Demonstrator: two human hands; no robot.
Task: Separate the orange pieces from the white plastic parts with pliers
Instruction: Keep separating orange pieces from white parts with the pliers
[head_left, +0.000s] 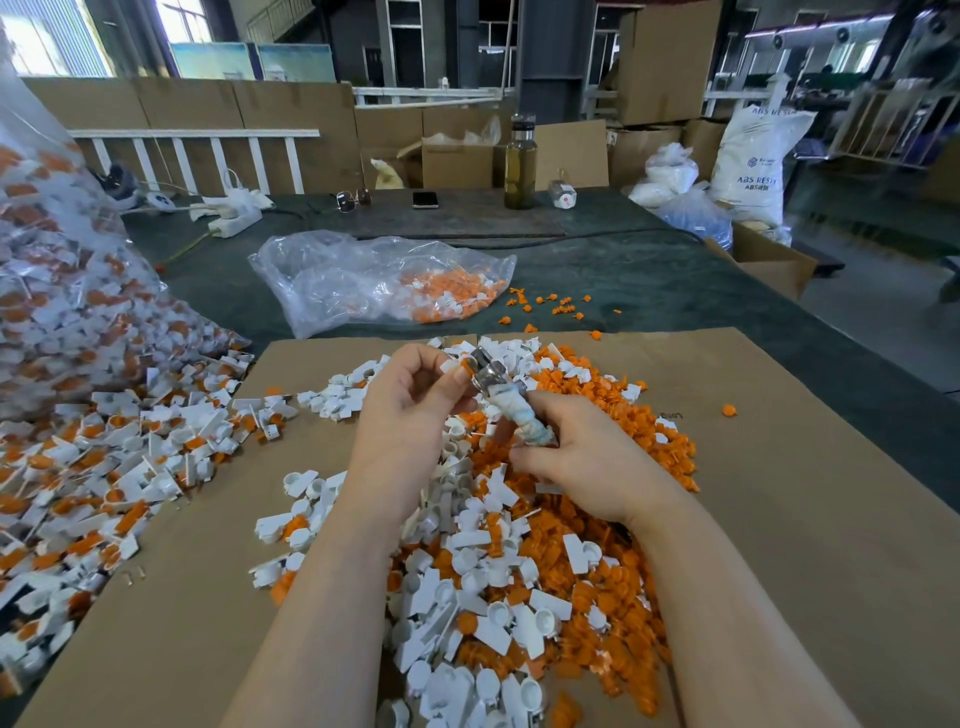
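R hand (574, 457) grips the pliers (511, 402) by taped handles. L hand (410, 410) pinches a white part (451, 365) at the pliers' tip, over orange pieces (597, 587) on cardboard (779, 519).

Two bare hands, left hand (410, 410) and right hand (587, 457); one pair of tape-wrapped metal pliers (511, 400); two clear plastic bags (363, 280); uncountable white and orange plastic pieces (498, 571).

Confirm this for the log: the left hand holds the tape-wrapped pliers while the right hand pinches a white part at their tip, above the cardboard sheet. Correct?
Not quite: the hands are swapped. In the head view the right hand holds the tape-wrapped pliers and the left hand pinches the white part at their tip, above the cardboard sheet.
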